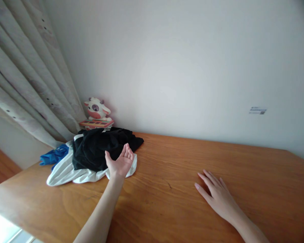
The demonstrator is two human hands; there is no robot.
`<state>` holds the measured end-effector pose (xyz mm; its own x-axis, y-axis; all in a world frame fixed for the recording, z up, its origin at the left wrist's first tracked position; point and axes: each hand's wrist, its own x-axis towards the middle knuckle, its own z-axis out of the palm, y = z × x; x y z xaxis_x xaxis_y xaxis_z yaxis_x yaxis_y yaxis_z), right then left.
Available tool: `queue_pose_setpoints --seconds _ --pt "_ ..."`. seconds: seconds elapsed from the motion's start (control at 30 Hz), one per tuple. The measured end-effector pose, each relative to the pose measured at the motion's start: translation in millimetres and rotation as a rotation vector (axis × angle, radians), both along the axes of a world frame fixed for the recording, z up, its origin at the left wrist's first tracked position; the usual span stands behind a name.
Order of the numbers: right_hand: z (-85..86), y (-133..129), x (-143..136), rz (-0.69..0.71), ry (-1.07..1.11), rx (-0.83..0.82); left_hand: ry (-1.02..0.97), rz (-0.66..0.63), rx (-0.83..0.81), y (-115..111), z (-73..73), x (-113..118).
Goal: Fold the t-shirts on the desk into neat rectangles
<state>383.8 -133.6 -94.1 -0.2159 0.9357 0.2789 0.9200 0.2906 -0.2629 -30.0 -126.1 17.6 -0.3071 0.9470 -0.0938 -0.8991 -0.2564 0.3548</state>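
Black garment (101, 148) heaped on white cloth (66, 172), table (167, 189) far-left corner | left hand (120, 162) grip spread, palm up, at its right edge, nearer | right hand (216, 192) flat, well apart.

I see a wooden worktop (182, 158) running up to a plain white wall (167, 60). Pale curtains (22, 77) hang at far left, and bright daylight comes in at the near left corner.
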Motion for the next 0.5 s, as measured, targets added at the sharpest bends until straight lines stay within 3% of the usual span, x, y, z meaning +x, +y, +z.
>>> queue_pose_setpoints --seconds 0.13,0.27,0.43,0.5 --pt "1.4 -0.5 -0.7 -0.01 -0.006 0.003 -0.274 -0.014 -0.013 -3.9 13.4 -8.9" --pt "5.2 -2.4 -2.2 -0.011 -0.016 -0.019 -0.328 -0.033 -0.057 -2.5 21.7 -15.6" --pt "6.1 -2.3 -2.0 -0.015 -0.028 -0.034 0.23 0.068 -0.134 4.5 24.6 -30.7" --pt "4.5 -1.4 -1.1 -0.011 -0.027 -0.036 0.38 0.039 -0.153 6.3 20.3 -25.1"
